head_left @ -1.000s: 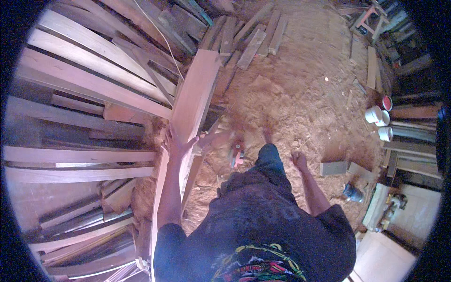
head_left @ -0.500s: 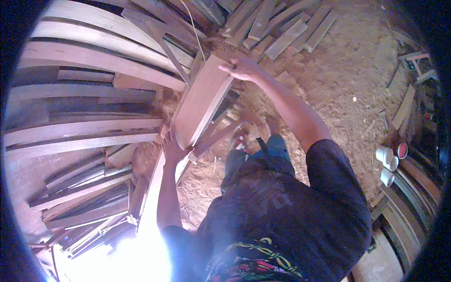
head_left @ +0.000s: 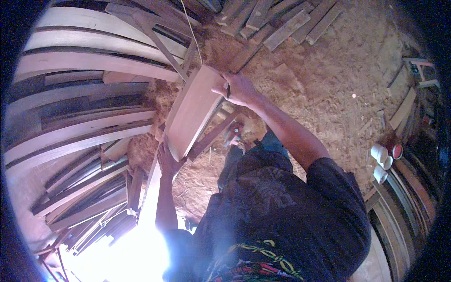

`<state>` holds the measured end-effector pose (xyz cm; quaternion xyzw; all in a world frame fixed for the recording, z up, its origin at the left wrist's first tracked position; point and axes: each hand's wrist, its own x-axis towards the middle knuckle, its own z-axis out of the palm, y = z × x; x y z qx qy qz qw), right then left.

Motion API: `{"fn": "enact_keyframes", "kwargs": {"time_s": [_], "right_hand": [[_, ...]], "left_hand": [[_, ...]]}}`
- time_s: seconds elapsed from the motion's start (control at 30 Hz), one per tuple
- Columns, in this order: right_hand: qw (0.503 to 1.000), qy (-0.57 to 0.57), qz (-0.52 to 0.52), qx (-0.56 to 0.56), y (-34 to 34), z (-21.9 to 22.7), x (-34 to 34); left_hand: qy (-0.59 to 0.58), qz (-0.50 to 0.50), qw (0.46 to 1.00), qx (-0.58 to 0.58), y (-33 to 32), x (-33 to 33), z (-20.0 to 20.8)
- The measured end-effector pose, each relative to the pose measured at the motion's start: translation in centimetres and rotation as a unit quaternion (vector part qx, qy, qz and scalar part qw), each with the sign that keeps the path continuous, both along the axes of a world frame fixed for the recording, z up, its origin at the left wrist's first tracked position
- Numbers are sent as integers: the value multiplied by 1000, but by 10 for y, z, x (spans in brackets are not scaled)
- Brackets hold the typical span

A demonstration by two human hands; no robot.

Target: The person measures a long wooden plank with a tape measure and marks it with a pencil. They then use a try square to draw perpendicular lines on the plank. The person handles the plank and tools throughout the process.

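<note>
Wide board (head_left: 195, 115): brownish flat one, held in both hands between ten and eleven o'clock from mid-view, slanted so the far end is aimed at roughly one.
Right hand (head_left: 238, 89): kinda clamped on the board's right edge near the far end, just past twelve; the thumb is laid over the top face, the other fingers are partly hidden.
Left hand (head_left: 169, 159): wrapped around the near end, between eight and nine, fingers spread along the left edge.
Narrow strip (head_left: 213, 135): seen just beside the board's right edge, close to mid-view.
Long pale plank (head_left: 150, 197): seen beside the left forearm, around eight, partly washed out by a bright glare (head_left: 127, 258) past seven.
Pale cord (head_left: 193, 35): strung between eleven and twelve, down by the board's far end.
Stacked boards (head_left: 94, 62): piled around nine to ten, long ones.
Short planks (head_left: 287, 30): scattered near one on the brown floor (head_left: 319, 94).
White buckets (head_left: 379, 152): bunched between three and four, right by a red-topped one (head_left: 397, 151).
</note>
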<state>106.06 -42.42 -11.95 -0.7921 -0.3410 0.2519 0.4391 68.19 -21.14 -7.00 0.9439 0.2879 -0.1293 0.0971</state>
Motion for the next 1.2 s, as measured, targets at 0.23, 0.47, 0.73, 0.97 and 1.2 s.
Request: {"fn": "enact_keyframes", "kwargs": {"time_s": [0.23, 0.47, 0.73, 0.97, 1.2], "right_hand": [[992, -39, 56, 106, -22, -22, 8], [989, -47, 75, 117, -16, -40, 22], [991, -35, 108, 71, -21, -33, 37], [993, -19, 117, -21, -14, -28, 45], [996, -16, 88, 17, -19, -41, 41]], "left_hand": [[20, -29, 999, 23, 5, -4, -4], [1, -63, 997, 48, 15, -7, -11], [43, -18, 998, 37, 5, 1, -6], [62, -3, 998, 30, 5, 4, -4], [39, 8, 999, 24, 5, -1, -12]]}}
